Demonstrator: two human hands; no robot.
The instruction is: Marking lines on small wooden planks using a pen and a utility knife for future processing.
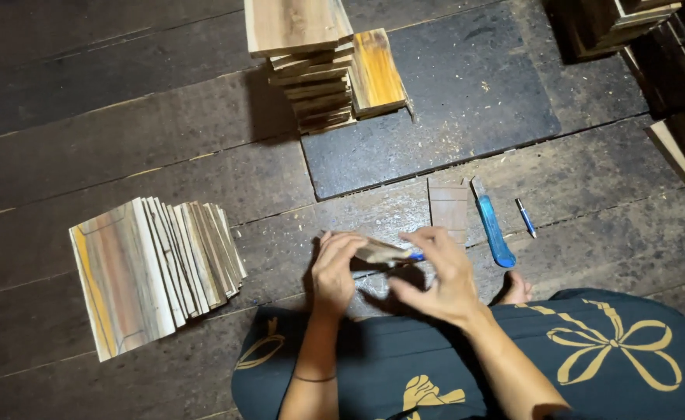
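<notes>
My left hand [334,268] grips one end of a thin, pale wooden piece [381,252] held flat just above the dark plank floor. My right hand [439,272] closes on the other end of that piece, and a small blue tip [417,254] shows between its fingers; I cannot tell what tool it belongs to. A small brown template-like piece [449,208] lies on the floor just beyond my hands. A blue utility knife [492,225] rests to the right of it, with a blue pen [525,217] further right.
A fanned pile of thin wooden pieces [152,268] lies at the left. A tall stack of wood slabs [315,66] stands at the back on a dark mat [451,101]. More wood stacks [630,23] sit at the top right. My legs in dark cloth [513,358] fill the bottom.
</notes>
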